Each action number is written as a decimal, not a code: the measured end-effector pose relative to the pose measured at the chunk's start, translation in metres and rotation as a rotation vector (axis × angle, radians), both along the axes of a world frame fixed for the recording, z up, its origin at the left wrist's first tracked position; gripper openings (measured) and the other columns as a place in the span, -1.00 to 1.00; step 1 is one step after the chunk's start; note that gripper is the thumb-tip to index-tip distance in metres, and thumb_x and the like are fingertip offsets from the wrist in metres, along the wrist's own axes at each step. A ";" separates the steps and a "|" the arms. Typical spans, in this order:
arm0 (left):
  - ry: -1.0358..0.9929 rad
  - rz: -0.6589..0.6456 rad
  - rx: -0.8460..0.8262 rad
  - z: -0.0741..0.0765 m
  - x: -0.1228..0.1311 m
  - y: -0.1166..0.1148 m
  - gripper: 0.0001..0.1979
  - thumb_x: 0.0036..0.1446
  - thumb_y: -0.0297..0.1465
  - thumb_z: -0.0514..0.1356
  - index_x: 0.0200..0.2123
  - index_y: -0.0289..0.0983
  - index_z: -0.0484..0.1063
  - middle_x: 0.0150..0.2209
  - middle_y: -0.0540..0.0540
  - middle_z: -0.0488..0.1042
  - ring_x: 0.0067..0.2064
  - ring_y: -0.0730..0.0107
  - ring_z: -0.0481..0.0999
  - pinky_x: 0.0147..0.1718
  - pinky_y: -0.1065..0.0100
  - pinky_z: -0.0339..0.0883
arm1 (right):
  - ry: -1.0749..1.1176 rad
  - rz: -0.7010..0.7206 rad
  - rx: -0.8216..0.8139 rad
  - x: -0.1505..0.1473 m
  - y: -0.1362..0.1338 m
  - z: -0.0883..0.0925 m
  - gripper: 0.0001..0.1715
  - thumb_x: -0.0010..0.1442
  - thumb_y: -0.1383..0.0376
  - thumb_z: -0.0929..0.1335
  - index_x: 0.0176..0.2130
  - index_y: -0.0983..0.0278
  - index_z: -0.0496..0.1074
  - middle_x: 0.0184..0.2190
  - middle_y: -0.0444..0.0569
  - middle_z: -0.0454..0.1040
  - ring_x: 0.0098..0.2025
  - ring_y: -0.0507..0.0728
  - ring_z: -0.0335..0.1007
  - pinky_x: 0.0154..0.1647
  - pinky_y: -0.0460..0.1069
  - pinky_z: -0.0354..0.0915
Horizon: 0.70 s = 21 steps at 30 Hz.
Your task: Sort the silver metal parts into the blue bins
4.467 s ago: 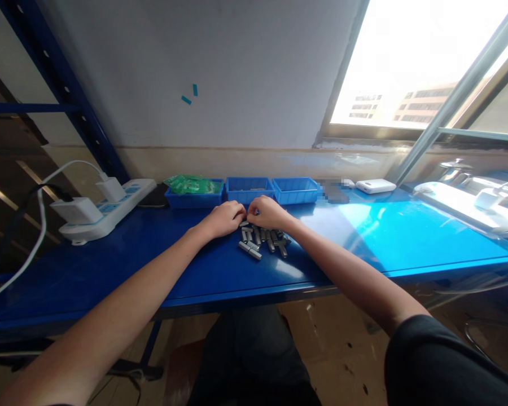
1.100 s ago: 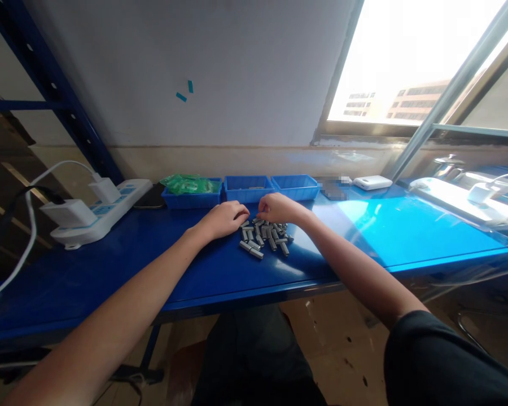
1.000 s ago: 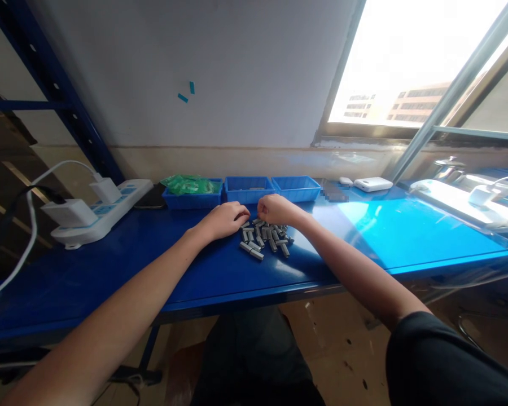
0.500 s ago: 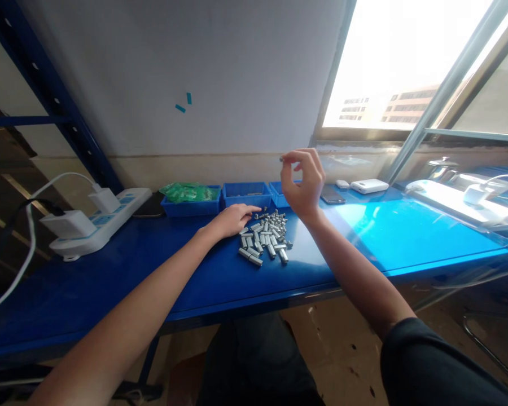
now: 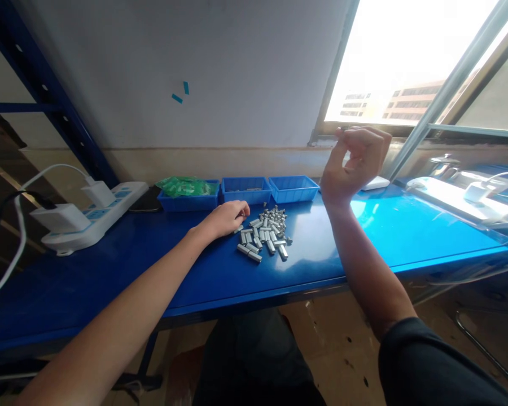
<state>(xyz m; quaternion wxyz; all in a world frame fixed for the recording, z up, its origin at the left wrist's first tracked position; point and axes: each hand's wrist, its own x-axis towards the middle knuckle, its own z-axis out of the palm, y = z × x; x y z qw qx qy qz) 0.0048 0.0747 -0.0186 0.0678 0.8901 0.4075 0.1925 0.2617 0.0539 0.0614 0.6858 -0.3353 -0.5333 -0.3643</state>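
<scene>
A pile of silvery hex standoffs (image 5: 262,238) lies on the blue table, with smaller screw-like metal pieces (image 5: 275,214) at its far side. My left hand (image 5: 228,218) rests at the pile's left edge, fingers curled down; what they hold, if anything, is hidden. Raised above the table on the right is my right hand (image 5: 358,160), thumb and forefinger pinched together. A small dark metal piece (image 5: 343,128) shows at those fingertips, too small to name exactly.
Three blue bins stand along the wall: the left bin (image 5: 188,203) has green bags (image 5: 184,186), the middle bin (image 5: 246,197) small parts, and a right bin (image 5: 294,194). Power strips (image 5: 95,223) with cables are at left and right. A white device (image 5: 376,183) sits behind my right hand.
My right hand has moved right and up with the small metal piece, uncovering the right bin. My left hand has drawn slightly left, its outstretched forefinger now curled in.
</scene>
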 end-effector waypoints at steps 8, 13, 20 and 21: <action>-0.085 0.009 -0.021 -0.003 0.000 0.000 -0.76 0.09 -0.44 0.03 -0.16 -0.24 0.37 -0.22 -0.12 0.51 -0.20 0.27 0.51 -0.18 0.28 0.38 | 0.022 0.057 -0.120 -0.003 0.002 -0.005 -0.65 0.35 0.30 0.09 0.03 0.10 0.29 -0.12 0.10 0.28 0.07 0.22 0.26 -0.07 0.18 0.36; -0.188 -0.013 0.025 -0.001 0.000 -0.001 -0.76 0.07 -0.48 0.03 -0.20 -0.25 0.39 -0.20 -0.13 0.51 -0.18 0.30 0.52 -0.13 0.27 0.39 | -0.068 0.009 -0.363 0.004 0.019 -0.013 -0.71 0.30 0.31 0.14 -0.09 0.20 0.36 -0.23 0.03 0.35 -0.10 0.15 0.35 -0.12 0.12 0.36; -0.562 0.028 -0.164 0.001 0.010 -0.016 -0.69 0.06 -0.30 0.17 -0.11 -0.26 0.32 -0.29 -0.09 0.54 -0.25 0.32 0.55 -0.17 0.26 0.42 | -0.319 0.176 -0.972 -0.021 0.017 -0.029 -0.69 0.18 0.23 0.32 -0.11 0.32 0.46 -0.31 0.00 0.49 -0.22 0.12 0.41 -0.10 0.01 0.29; -0.624 0.023 -0.230 0.002 0.010 -0.017 -0.63 0.05 -0.26 0.20 -0.08 -0.27 0.30 -0.30 -0.09 0.54 -0.24 0.30 0.55 -0.17 0.25 0.41 | -0.410 0.273 -0.985 -0.032 0.011 -0.029 -0.68 0.18 0.24 0.32 -0.08 0.31 0.46 -0.31 -0.03 0.49 -0.25 0.09 0.41 -0.13 -0.03 0.28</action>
